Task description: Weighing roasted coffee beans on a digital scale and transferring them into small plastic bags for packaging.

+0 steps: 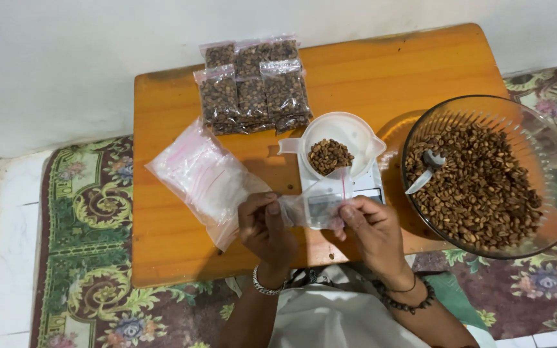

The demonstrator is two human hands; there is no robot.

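Note:
My left hand (265,231) and my right hand (372,231) each pinch one side of a small clear zip bag (314,209) held above the near edge of a low wooden table (388,71). The bag looks empty. Just beyond it a white scale (375,183) carries a white plastic cup (349,132) with a small heap of brown beans (330,156). A pile of empty clear zip bags (204,177) lies left of my left hand.
A large glass bowl (552,148) of brown beans with a white spoon (423,174) in it stands at the table's right edge. Several filled bean bags (253,87) lie at the back. A patterned rug (85,245) covers the floor, with a white wall behind.

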